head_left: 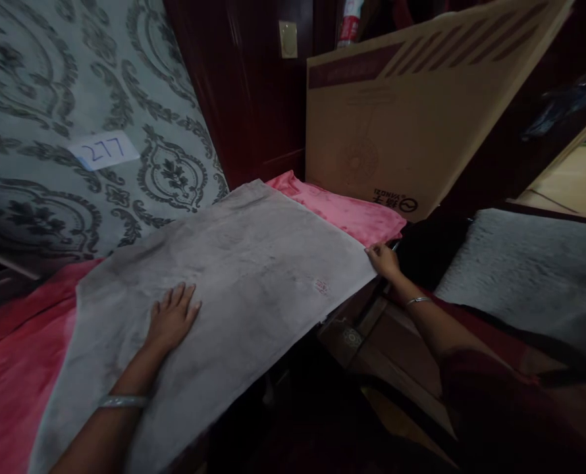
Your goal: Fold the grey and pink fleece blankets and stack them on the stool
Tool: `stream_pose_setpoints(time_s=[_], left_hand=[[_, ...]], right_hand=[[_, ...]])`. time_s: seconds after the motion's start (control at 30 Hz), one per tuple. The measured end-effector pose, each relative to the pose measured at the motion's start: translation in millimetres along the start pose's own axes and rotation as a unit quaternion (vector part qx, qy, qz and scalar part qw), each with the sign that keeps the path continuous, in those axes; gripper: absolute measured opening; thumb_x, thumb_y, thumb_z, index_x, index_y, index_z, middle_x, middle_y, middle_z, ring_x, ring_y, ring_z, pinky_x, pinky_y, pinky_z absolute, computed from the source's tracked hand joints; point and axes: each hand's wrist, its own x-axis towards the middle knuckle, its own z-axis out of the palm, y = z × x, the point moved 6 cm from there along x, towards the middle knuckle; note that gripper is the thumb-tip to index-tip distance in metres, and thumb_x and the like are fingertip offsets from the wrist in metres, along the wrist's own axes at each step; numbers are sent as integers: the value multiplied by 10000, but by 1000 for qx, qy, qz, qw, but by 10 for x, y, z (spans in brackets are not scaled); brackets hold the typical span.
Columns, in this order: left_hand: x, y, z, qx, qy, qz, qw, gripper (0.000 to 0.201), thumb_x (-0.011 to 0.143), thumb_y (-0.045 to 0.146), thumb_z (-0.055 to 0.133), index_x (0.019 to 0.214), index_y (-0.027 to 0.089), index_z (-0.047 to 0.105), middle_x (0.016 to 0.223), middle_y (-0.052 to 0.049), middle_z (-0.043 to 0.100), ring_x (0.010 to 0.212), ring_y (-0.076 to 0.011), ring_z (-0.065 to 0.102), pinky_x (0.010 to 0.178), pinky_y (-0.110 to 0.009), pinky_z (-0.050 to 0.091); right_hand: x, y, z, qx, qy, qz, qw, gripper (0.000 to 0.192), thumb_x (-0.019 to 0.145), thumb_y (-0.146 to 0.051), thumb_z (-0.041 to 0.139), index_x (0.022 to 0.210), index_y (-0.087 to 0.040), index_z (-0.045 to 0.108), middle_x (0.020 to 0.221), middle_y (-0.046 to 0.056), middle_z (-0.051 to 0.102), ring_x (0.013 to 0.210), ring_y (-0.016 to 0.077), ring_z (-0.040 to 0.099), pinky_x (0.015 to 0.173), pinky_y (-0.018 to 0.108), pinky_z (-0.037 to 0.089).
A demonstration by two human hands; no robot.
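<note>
A gray cloth (253, 263) takes up the middle and lower left of the frame, spread nearly flat with soft creases and faint darker smudges. Under its near edge the picture is so dark that I can't fairly say what carries it. Behind, at upper left, stands a wall (31, 72) with a scrolled pattern in gray on pale blue. A cardboard carton (401, 131) leans in the upper right, striped along its top and printed with a dark logo low down. Red and pink fabric (16, 368) shows beside the gray cloth at lower left and again past its far edge at center. A dark red panel (253, 92) rises at top center, left of the carton. A fluffy gray cover (534, 270) lies at the right edge.

The left hand (173, 319), left of center, rests palm down on the gray cloth, fingers spread and holding nothing. A paper slip (104, 150) marked 277 is on the wall at upper left. The right hand (384, 260), right of center, pinches the cloth's corner between thumb and fingers, close to the pink fabric. A red and white container (349, 26) shows above the carton, and a pale wall plate (288, 39) is on the panel. Smaller yet are the left wrist's bangle (124, 401), the cloth's red printed mark (321, 286) and the right wrist's thin bracelet (418, 300).
</note>
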Motion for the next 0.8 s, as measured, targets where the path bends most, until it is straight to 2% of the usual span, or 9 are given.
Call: stream_pose_setpoints(time_s=[0.1,0.17,0.23,0.3,0.4,0.5,0.6,0.7,0.8], left_hand=[[-240,-17,-21,12,1,-27,1000,644,1010,439,224,1584,170,342,1651,-140,304,1518,-392,250,1166,-628,268],[-361,-42,-29,17,1,-52,999,640,1014,439,223,1582,171,347,1642,-144,324,1513,-399,259,1161,-643,263],[-433,-56,-34,16,-2,-67,998,636,1016,437,226,1578,168,353,1639,-145,329,1513,-390,263,1163,-638,264],[-474,-82,-40,11,1,-72,997,632,1015,435,235,1573,169,364,1641,-149,324,1515,-375,270,1165,-634,264],[-569,-269,-16,9,-4,-103,995,628,1006,442,262,1570,188,371,1646,-141,314,1519,-361,267,1168,-647,251],[-822,-693,65,7,-22,-192,981,649,1000,474,253,1591,212,322,1673,-108,254,1533,-372,220,1165,-671,239],[-1210,-1180,145,-21,-14,-273,962,693,998,527,183,1612,216,255,1691,-96,196,1535,-397,195,1155,-692,244],[-1551,-1587,202,-47,-3,-312,949,726,990,554,128,1617,205,238,1689,-115,196,1536,-403,185,1152,-705,238],[-1681,-1849,213,-38,-28,-347,937,725,979,553,189,1590,187,325,1683,-135,206,1529,-430,183,1139,-724,244]], right_hand=[[-41,-71,-68,-19,22,-1,1000,315,922,-275,504,1128,-115,682,1118,210,687,1055,318,635,895,392,482],[-62,-353,-33,-40,30,-66,997,371,929,-259,496,1219,-93,657,1248,241,638,1207,344,564,1009,442,443],[-129,-796,109,-61,15,-176,982,455,952,-290,490,1346,-87,593,1403,230,559,1347,339,460,1117,460,370],[-242,-1229,332,-82,-29,-269,959,546,981,-355,474,1476,-127,491,1556,179,429,1457,335,334,1184,489,288],[-375,-1581,673,-142,-113,-313,932,603,1017,-480,394,1570,-242,373,1660,89,266,1522,347,209,1197,581,228],[-399,-1583,867,-202,-158,-303,918,623,1030,-547,297,1595,-284,320,1673,57,233,1529,335,203,1194,609,219],[-375,-1500,925,-222,-155,-306,913,649,1029,-570,235,1609,-284,285,1677,51,216,1534,330,192,1197,611,219],[-368,-1457,938,-221,-146,-315,911,652,1023,-568,216,1605,-285,296,1674,51,223,1529,337,207,1187,631,233],[-333,-1441,934,-218,-152,-310,913,644,1015,-553,243,1594,-283,325,1668,48,242,1520,341,234,1178,643,253]])
